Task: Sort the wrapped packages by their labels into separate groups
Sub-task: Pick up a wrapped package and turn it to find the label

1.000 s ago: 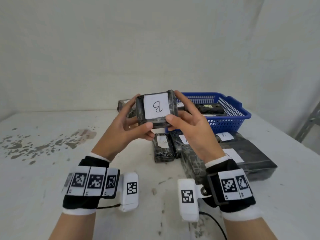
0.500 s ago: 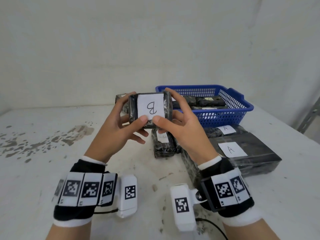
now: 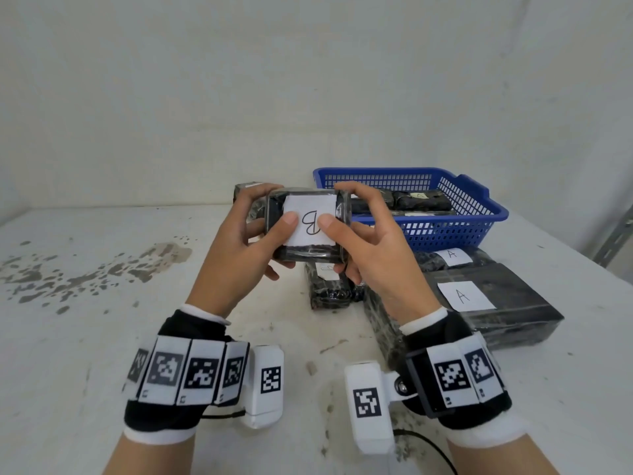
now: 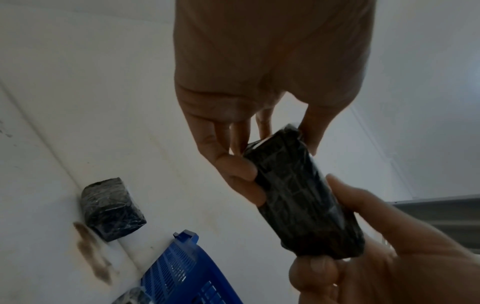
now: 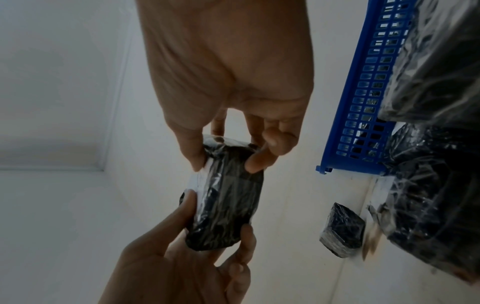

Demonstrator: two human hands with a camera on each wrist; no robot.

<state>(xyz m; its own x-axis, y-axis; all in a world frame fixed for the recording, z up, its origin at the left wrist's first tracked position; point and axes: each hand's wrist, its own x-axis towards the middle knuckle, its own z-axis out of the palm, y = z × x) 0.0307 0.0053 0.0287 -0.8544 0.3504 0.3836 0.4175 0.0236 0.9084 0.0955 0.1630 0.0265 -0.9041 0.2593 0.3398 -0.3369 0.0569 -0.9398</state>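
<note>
I held the B-labelled package (image 3: 308, 228) raised crosswise between my left hand (image 3: 236, 248) and right hand (image 3: 376, 248), each gripping one end, above the table's far edge

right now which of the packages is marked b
The package held up off the table by the left hand and right hand; its white label reads B. The two legible labels on the table read A.

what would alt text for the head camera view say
Both hands, left hand and right hand, hold up a black wrapped package with a white label marked B facing the camera. Behind, on a stained white table, sit a blue basket holding more packages and two packages labelled A.
</note>
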